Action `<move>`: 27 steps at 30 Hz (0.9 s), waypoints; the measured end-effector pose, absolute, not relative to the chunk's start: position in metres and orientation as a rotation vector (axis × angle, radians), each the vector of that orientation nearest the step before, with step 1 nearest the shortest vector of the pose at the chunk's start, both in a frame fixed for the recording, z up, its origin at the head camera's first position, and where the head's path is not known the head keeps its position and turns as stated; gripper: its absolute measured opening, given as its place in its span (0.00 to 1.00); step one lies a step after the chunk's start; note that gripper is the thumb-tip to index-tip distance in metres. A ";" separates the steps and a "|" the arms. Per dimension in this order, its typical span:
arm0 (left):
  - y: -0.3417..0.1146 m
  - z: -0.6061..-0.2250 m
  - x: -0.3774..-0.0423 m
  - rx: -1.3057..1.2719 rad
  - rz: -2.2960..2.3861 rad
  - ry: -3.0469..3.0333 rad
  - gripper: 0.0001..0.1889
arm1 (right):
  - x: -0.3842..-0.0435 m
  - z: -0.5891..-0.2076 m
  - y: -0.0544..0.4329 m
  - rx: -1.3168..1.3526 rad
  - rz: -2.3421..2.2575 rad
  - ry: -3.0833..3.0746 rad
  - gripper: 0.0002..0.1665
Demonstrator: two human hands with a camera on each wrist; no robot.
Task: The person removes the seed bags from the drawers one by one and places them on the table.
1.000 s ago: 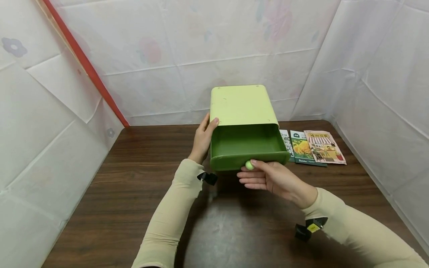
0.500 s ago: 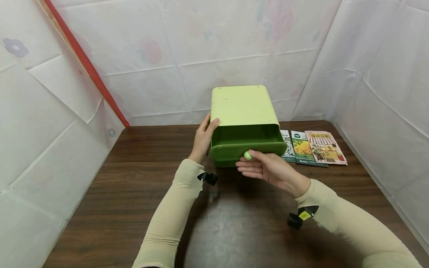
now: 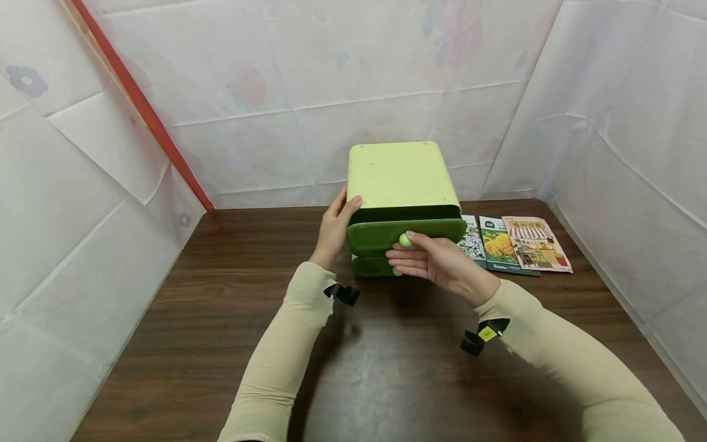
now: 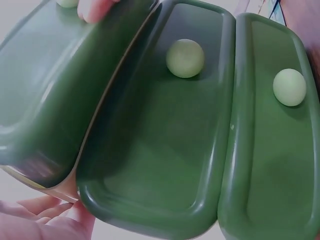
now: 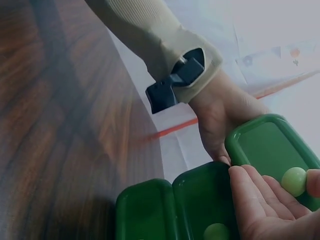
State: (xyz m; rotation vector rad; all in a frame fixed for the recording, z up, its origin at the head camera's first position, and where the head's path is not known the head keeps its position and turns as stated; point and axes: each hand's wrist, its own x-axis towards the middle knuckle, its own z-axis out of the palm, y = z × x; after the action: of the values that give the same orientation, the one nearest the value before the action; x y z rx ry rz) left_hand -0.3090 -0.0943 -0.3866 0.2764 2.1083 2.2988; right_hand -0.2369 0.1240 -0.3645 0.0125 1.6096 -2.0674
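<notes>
A light-green drawer cabinet (image 3: 400,175) with dark green drawer fronts stands at the back of the table. Its top drawer (image 3: 372,238) sticks out a little, leaving a narrow dark gap under the cabinet's top. My right hand (image 3: 442,264) has its thumb pressed against the round pale-green knob (image 3: 405,239), the other fingers stretched out below it. Flat against the cabinet's left side lies my left hand (image 3: 332,232), thumb at the top front edge. In the left wrist view the middle drawer (image 4: 150,140) and bottom drawer (image 4: 275,160) appear pushed in, each with a similar knob.
Several printed packets (image 3: 536,242) lie right of the cabinet, one partly hidden behind it. The dark wooden table (image 3: 232,307) stretches toward the viewer. White patterned sheets (image 3: 309,123) enclose the back and sides, with a red strip (image 3: 138,98) at left.
The top drawer has slid inward, my right hand moving forward with its knob, and the lower drawer front has come into sight beneath it. The left hand has stayed on the cabinet's side.
</notes>
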 end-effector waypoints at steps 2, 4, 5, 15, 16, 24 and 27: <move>-0.094 -0.386 -0.309 0.264 2.311 2.082 0.39 | -0.240 -0.364 0.123 0.012 -2.066 1.618 0.34; -0.094 -0.385 -0.308 0.251 2.314 2.070 0.38 | -0.242 -0.364 0.123 0.019 -2.069 1.623 0.34; -0.094 -0.384 -0.308 0.246 2.314 2.066 0.38 | -0.244 -0.364 0.123 0.022 -2.070 1.624 0.35; -0.094 -0.382 -0.307 0.249 2.337 2.002 0.36 | -0.257 -0.364 0.118 0.071 -2.096 1.654 0.34; -0.093 -0.382 -0.307 0.250 2.340 1.996 0.36 | -0.258 -0.364 0.118 0.074 -2.100 1.653 0.34; -0.092 -0.378 -0.306 0.215 2.340 2.000 0.34 | -0.264 -0.362 0.116 0.073 -2.100 1.661 0.33; -0.092 -0.377 -0.306 0.194 2.325 2.020 0.35 | -0.265 -0.361 0.116 0.072 -2.100 1.656 0.34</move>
State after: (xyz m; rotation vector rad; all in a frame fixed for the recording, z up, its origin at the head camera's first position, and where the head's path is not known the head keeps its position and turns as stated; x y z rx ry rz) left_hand -0.3057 -0.0918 -0.3772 0.1939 2.0196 2.3250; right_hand -0.2648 0.1161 -0.3612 0.0721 1.6557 -2.1001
